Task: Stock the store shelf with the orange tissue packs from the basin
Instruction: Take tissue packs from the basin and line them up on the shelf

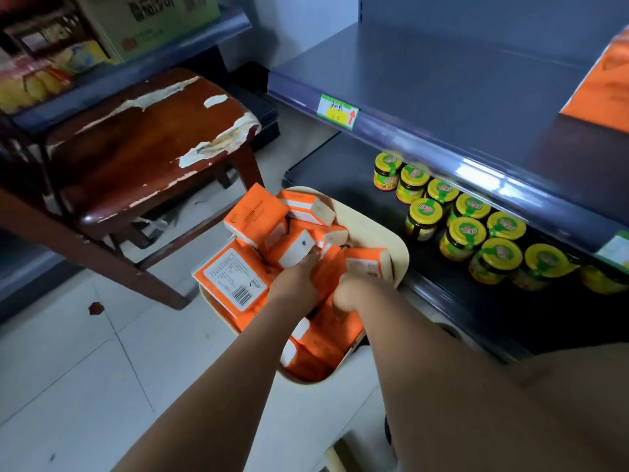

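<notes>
A cream basin (381,229) stands on the floor in front of the shelving, heaped with several orange tissue packs (255,216). Both my arms reach down into it. My left hand (296,281) is at the middle of the heap, its fingers curled over the edge of an orange tissue pack (326,274). My right hand (350,291) sits just right of it, fingers curled down on the same heap, the tips hidden. On the dark blue shelf (442,97) above, an orange tissue stack (602,80) shows at the right edge.
Yellow-lidded jars (466,229) stand in rows on the bottom shelf, right of the basin. A worn brown wooden stool (146,148) is left of the basin. A green and yellow price tag (337,110) hangs on the shelf edge. Another stocked shelf (51,73) lies at far left.
</notes>
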`<state>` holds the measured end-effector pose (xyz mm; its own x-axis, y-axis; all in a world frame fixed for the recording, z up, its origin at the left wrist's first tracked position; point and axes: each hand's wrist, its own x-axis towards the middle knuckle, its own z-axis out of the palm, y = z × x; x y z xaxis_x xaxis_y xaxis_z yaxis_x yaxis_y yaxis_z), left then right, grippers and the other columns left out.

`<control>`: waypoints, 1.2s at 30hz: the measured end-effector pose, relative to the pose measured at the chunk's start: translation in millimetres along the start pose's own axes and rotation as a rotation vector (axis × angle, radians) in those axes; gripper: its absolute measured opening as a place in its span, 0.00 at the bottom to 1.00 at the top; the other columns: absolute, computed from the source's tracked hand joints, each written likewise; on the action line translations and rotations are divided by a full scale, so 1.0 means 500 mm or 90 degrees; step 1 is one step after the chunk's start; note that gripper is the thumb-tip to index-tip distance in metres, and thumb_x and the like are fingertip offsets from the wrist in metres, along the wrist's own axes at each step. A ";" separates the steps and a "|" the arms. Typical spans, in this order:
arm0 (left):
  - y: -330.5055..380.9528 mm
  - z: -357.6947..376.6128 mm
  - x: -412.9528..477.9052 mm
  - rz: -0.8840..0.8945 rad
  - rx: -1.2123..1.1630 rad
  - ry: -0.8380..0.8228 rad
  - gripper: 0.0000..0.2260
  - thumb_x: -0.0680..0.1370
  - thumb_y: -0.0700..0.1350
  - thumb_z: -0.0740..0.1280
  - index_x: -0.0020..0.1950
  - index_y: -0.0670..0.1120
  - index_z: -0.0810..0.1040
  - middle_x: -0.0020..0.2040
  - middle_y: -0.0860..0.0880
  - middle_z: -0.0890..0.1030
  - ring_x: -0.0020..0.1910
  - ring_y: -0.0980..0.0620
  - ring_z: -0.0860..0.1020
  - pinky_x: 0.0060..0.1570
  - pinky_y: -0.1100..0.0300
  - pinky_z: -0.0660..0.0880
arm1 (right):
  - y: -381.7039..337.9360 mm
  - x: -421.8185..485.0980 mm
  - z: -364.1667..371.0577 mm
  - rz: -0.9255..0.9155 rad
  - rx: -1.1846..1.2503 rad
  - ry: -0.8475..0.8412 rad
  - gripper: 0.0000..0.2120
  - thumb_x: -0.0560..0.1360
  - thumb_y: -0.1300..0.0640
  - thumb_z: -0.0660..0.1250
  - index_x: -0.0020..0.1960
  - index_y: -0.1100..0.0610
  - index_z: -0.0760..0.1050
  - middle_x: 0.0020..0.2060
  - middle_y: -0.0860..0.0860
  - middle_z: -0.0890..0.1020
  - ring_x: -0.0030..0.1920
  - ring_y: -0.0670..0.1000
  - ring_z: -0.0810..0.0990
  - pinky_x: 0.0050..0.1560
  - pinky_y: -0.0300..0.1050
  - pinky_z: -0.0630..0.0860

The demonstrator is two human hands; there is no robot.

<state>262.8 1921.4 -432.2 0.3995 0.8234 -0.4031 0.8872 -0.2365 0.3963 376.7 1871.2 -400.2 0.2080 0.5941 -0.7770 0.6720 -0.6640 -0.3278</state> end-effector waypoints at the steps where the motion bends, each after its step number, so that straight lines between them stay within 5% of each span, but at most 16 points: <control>1: 0.001 -0.002 0.001 -0.015 -0.028 0.010 0.34 0.76 0.39 0.64 0.80 0.60 0.64 0.66 0.45 0.80 0.63 0.42 0.79 0.57 0.54 0.76 | 0.001 -0.014 -0.002 0.016 0.014 0.007 0.32 0.76 0.50 0.73 0.75 0.61 0.69 0.64 0.61 0.78 0.64 0.63 0.78 0.66 0.57 0.75; 8: -0.005 -0.008 0.004 -0.087 -0.324 0.139 0.17 0.75 0.39 0.71 0.65 0.46 0.79 0.48 0.48 0.82 0.49 0.47 0.80 0.42 0.58 0.75 | 0.026 -0.003 0.001 0.045 0.045 0.118 0.30 0.80 0.46 0.66 0.77 0.58 0.66 0.68 0.60 0.74 0.68 0.63 0.74 0.69 0.59 0.72; 12: 0.000 -0.036 -0.009 -0.106 -0.543 0.183 0.07 0.76 0.39 0.73 0.50 0.49 0.79 0.51 0.40 0.84 0.45 0.42 0.84 0.47 0.48 0.83 | 0.031 -0.034 -0.041 0.030 0.059 0.151 0.27 0.81 0.42 0.64 0.74 0.56 0.71 0.65 0.58 0.77 0.65 0.61 0.76 0.66 0.57 0.74; 15: -0.005 -0.076 -0.017 -0.073 -0.629 0.145 0.08 0.76 0.40 0.75 0.53 0.43 0.82 0.49 0.39 0.85 0.48 0.39 0.86 0.49 0.40 0.84 | 0.030 -0.071 -0.100 0.023 0.002 0.198 0.26 0.77 0.45 0.71 0.70 0.56 0.74 0.61 0.56 0.80 0.62 0.60 0.80 0.63 0.54 0.78; 18: 0.014 -0.126 -0.026 -0.047 -0.680 0.127 0.09 0.76 0.39 0.75 0.55 0.42 0.81 0.47 0.42 0.85 0.48 0.41 0.85 0.42 0.50 0.84 | 0.027 -0.115 -0.152 0.014 0.014 0.254 0.28 0.69 0.47 0.79 0.65 0.55 0.77 0.54 0.54 0.81 0.56 0.60 0.82 0.57 0.54 0.81; 21: 0.053 -0.176 -0.044 -0.004 -0.717 0.128 0.05 0.77 0.38 0.74 0.50 0.44 0.80 0.42 0.42 0.82 0.41 0.44 0.82 0.32 0.59 0.79 | 0.031 -0.168 -0.192 -0.004 0.049 0.357 0.19 0.68 0.50 0.79 0.55 0.52 0.78 0.54 0.52 0.82 0.55 0.58 0.82 0.49 0.46 0.79; 25: 0.117 -0.231 -0.077 0.077 -0.757 0.107 0.07 0.78 0.36 0.72 0.44 0.46 0.77 0.41 0.44 0.83 0.43 0.46 0.84 0.39 0.55 0.81 | 0.050 -0.244 -0.219 -0.019 0.093 0.485 0.16 0.68 0.53 0.76 0.54 0.52 0.79 0.53 0.53 0.83 0.54 0.57 0.83 0.46 0.43 0.76; 32: 0.242 -0.293 -0.150 0.193 -0.779 0.091 0.07 0.78 0.38 0.73 0.55 0.42 0.79 0.49 0.39 0.86 0.45 0.40 0.87 0.51 0.44 0.84 | 0.122 -0.414 -0.265 -0.039 0.123 0.651 0.12 0.70 0.52 0.75 0.48 0.53 0.75 0.47 0.50 0.81 0.48 0.57 0.79 0.42 0.46 0.74; 36: 0.333 -0.312 -0.187 0.285 -0.803 0.056 0.06 0.76 0.37 0.73 0.51 0.44 0.80 0.50 0.39 0.84 0.48 0.40 0.86 0.52 0.40 0.83 | 0.218 -0.505 -0.278 -0.131 0.218 0.764 0.15 0.68 0.49 0.78 0.49 0.54 0.78 0.42 0.49 0.81 0.45 0.54 0.79 0.45 0.49 0.75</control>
<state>337.3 1885.7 -199.8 0.5387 0.8425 -0.0047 -0.1521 0.1027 0.9830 496.1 1712.2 -165.2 0.7540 0.6185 0.2213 0.5887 -0.4867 -0.6455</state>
